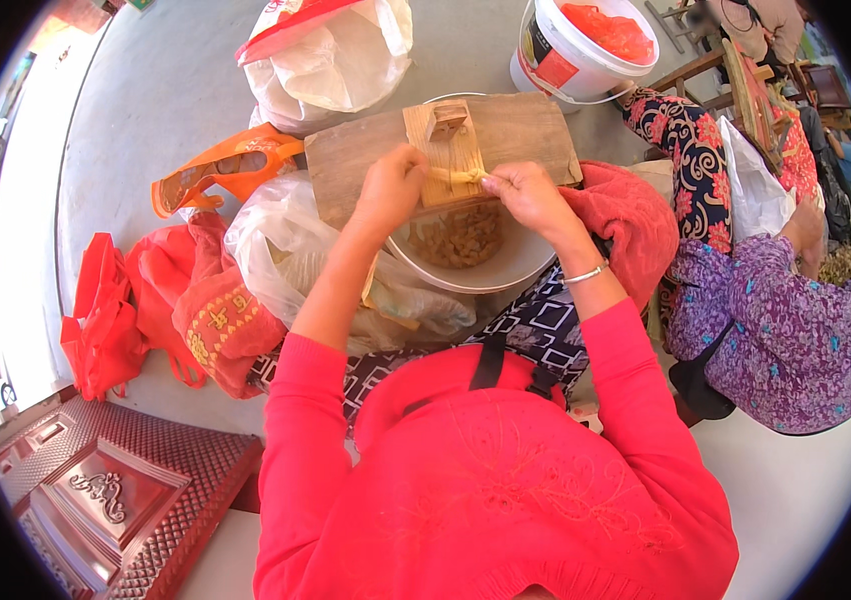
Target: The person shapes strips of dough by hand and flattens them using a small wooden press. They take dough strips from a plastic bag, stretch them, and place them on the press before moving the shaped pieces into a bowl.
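- Far left, a red bag (pixel 102 325) sits on the floor; next over there's an orange bag (pixel 185 190), then a whitish plastic bag (pixel 280 225).
- Left hand (pixel 392 187) is closed in a pinch on one end of the yellow strip (pixel 465 175).
- That strip runs between both hands, over the small wood piece (pixel 455 150) on the wooden board (pixel 345 165).
- The board lies across a white tub (pixel 517 268) with brown bits (pixel 457 236) inside.
- Right hand (pixel 533 195) pinches the strip's other end, fingers closed.
- Red towel (pixel 635 225) bunched just beside the tub.
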### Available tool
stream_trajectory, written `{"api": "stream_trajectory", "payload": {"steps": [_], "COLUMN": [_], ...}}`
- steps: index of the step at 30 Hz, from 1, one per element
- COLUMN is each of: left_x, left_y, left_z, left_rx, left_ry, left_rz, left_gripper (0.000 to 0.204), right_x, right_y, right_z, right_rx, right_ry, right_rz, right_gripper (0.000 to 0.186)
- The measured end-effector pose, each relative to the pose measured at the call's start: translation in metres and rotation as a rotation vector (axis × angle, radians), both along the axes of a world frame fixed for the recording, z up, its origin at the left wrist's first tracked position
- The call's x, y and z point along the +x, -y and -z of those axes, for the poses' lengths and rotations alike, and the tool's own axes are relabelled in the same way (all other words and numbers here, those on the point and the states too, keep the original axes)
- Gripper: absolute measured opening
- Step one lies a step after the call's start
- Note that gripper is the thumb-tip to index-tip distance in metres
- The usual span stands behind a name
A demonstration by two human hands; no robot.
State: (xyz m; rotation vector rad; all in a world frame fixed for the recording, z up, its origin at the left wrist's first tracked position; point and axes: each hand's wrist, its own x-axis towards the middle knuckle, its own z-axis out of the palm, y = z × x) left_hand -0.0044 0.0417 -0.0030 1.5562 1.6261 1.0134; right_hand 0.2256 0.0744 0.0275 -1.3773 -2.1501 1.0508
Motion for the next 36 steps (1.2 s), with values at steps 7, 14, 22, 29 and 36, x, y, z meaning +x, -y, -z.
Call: {"api": "stream_trajectory", "payload": {"steps": [7, 14, 22, 29, 36], "left_x": [-0.004, 0.054, 0.010, 0.039, 0.059], "left_y": [0.033, 0.072, 0.072, 0.101, 0.105], "left_z": [-0.015, -0.066, -0.074, -0.082, -0.051], "left_rx": [-0.119, -0.413, -0.249, -0.356, -0.455], "left_ry": [0.081, 0.819, 0.071, 0.913, 1.030], "left_rz": [-0.077, 0.152, 0.329, 0.202, 0.119], "left_gripper": [0.010, 0.011, 0.029, 0.029, 0.016], "right_x": [0.008, -0.032, -0.012, -0.038, -0.039], "right_y": [0.037, 0.066, 0.091, 0.096, 0.092], "right_z": [-0.043, -0.036, -0.038, -0.062, -0.040], "right_rx": [0.446, 0.339, -0.633, -0.606, 0.299], "right_ry": [0.284, 0.058, -0.186, -0.834, -0.068], "right_rz": [-0.054, -0.019, -0.271, 0.257, 0.159], "right_gripper": [0.042, 0.029, 0.017, 0.023, 0.022]}}
